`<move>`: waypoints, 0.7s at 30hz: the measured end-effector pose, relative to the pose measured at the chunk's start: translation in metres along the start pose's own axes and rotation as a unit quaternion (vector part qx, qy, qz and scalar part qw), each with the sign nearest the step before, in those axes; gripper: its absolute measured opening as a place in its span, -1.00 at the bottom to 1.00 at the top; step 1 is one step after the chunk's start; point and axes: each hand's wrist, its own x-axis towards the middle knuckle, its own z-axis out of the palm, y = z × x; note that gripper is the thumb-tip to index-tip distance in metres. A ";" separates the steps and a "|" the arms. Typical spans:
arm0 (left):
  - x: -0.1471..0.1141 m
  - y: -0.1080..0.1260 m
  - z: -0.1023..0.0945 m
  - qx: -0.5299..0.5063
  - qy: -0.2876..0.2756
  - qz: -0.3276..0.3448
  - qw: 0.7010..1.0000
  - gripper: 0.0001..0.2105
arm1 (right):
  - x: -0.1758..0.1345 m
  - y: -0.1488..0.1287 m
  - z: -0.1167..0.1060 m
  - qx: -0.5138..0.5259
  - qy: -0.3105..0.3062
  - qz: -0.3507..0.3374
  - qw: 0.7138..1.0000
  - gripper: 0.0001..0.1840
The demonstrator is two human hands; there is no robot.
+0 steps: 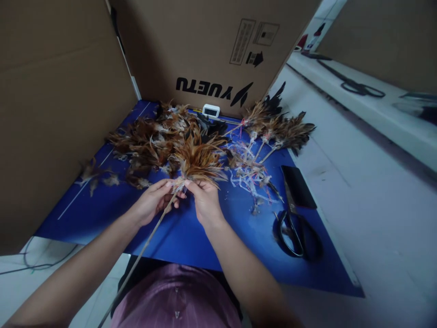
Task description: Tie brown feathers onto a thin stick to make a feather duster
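Both hands meet at the neck of a feather duster [200,157], where brown feathers join a long thin stick [150,237]. My left hand [153,200] pinches the base of the feathers from the left. From the other side, my right hand [205,198] grips the same binding with thumb and fingers. The stick slants down to the lower left, past my lap. A heap of loose brown feathers [146,141] lies just behind the duster. Fine details of the binding between my fingertips are too small to tell.
Large scissors [292,232] and a black rectangular piece [298,187] lie on the blue mat's right side. Beyond are feathered sticks [273,123], string scraps [251,173] and a small white display [210,110]. Cardboard walls [191,50] stand behind and left. More scissors [362,86] rest on a ledge.
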 end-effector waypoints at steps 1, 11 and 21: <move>0.000 -0.001 -0.001 -0.007 -0.015 -0.010 1.000 -0.70 | 0.000 -0.001 -0.001 0.004 0.001 0.006 1.000 -0.89; 0.002 -0.008 -0.001 -0.072 -0.090 -0.041 0.992 -0.81 | 0.000 -0.005 -0.004 0.033 0.012 0.054 0.998 -0.85; 0.006 -0.012 0.006 -0.050 -0.038 -0.036 0.997 -0.73 | -0.002 -0.003 -0.005 0.051 0.014 0.051 0.997 -0.84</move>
